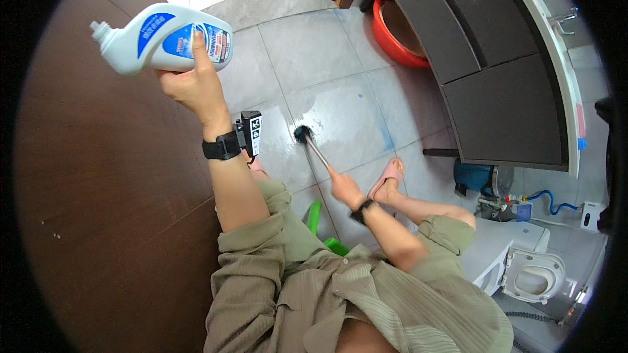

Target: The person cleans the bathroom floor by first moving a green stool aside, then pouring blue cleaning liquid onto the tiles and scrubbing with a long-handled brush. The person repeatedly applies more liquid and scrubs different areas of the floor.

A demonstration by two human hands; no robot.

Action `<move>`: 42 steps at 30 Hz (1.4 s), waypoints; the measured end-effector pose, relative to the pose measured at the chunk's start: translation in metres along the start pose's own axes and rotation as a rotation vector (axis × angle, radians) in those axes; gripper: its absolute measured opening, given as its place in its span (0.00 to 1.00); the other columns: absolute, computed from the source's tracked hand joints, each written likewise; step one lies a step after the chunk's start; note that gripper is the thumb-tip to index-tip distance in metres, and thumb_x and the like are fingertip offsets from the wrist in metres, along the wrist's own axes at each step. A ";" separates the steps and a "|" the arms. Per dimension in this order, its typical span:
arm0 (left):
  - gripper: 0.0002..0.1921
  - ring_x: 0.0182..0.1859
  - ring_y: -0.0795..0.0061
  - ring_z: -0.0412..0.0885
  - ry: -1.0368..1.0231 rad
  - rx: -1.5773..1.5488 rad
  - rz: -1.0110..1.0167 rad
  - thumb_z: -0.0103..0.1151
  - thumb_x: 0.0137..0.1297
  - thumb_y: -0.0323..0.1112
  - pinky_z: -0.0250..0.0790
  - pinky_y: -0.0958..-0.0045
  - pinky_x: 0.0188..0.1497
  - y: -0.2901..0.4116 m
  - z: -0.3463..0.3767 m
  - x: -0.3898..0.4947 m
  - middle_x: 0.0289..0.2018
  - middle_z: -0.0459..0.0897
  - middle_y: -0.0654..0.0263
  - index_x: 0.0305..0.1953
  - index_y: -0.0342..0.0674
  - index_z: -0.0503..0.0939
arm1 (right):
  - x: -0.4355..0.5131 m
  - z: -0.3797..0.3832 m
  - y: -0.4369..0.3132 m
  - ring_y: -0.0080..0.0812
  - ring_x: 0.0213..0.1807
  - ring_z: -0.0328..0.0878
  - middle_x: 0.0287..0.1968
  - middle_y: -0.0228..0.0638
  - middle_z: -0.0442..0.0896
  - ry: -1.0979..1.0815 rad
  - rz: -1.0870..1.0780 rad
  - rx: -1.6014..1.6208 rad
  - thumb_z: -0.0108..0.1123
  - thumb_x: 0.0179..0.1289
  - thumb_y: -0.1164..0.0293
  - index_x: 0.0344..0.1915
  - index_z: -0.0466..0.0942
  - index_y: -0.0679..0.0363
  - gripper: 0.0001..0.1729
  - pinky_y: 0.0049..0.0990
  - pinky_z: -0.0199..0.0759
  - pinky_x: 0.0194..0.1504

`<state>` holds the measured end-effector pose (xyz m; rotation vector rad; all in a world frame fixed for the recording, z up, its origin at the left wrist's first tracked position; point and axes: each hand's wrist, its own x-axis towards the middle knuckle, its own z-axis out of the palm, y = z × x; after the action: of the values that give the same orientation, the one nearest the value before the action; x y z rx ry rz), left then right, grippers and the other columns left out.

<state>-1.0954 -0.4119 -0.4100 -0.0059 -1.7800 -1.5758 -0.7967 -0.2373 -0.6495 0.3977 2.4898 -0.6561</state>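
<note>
My left hand (pixel 194 81) grips a white plastic cleaner bottle (pixel 164 39) with blue labels, held up at the upper left; its narrow nozzle points left and shows no cap. In my right hand (pixel 347 190) is the metal handle of a brush (pixel 318 151). Its dark, round bristle head (pixel 303 134) rests on the grey floor tiles (pixel 338 103). The tiles around it look wet, and blue liquid streaks (pixel 386 138) lie to the right of the head.
A brown door (pixel 108 171) fills the left side. A red basin (pixel 400 41) sits partly beneath a dark vanity cabinet (pixel 505 108). The toilet (pixel 532 274) stands at lower right, below a blue hose (pixel 552 201). A green plastic object (pixel 314 216) is between my legs.
</note>
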 end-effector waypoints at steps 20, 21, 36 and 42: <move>0.20 0.40 0.63 0.83 0.056 -0.088 0.018 0.65 0.55 0.33 0.77 0.67 0.43 -0.010 -0.004 0.002 0.41 0.81 0.50 0.46 0.30 0.72 | -0.068 0.031 0.016 0.54 0.30 0.78 0.29 0.54 0.80 -0.034 0.009 0.032 0.45 0.57 0.76 0.67 0.53 0.58 0.35 0.49 0.70 0.32; 0.19 0.40 0.63 0.83 0.057 -0.111 0.008 0.66 0.55 0.33 0.77 0.67 0.44 -0.011 -0.005 0.001 0.41 0.81 0.50 0.45 0.30 0.72 | -0.100 0.041 0.024 0.54 0.30 0.78 0.29 0.53 0.80 -0.069 0.047 0.020 0.45 0.56 0.76 0.67 0.53 0.59 0.36 0.49 0.70 0.31; 0.26 0.42 0.54 0.81 -0.902 0.463 -0.049 0.67 0.46 0.45 0.71 0.59 0.45 -0.037 0.023 -0.027 0.37 0.83 0.50 0.45 0.38 0.76 | -0.029 0.002 0.005 0.56 0.38 0.77 0.35 0.53 0.80 0.096 0.089 0.195 0.41 0.61 0.71 0.60 0.66 0.50 0.25 0.48 0.71 0.40; 0.27 0.43 0.52 0.79 -1.527 0.580 0.292 0.67 0.43 0.40 0.70 0.60 0.45 -0.068 0.027 -0.047 0.38 0.81 0.51 0.48 0.43 0.74 | -0.105 0.020 0.042 0.53 0.40 0.78 0.36 0.51 0.81 0.081 0.239 0.216 0.43 0.63 0.69 0.62 0.64 0.47 0.26 0.47 0.71 0.42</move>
<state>-1.1062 -0.3837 -0.4914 -1.4274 -3.0427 -0.6423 -0.6859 -0.2275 -0.6206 0.8037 2.4007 -0.8252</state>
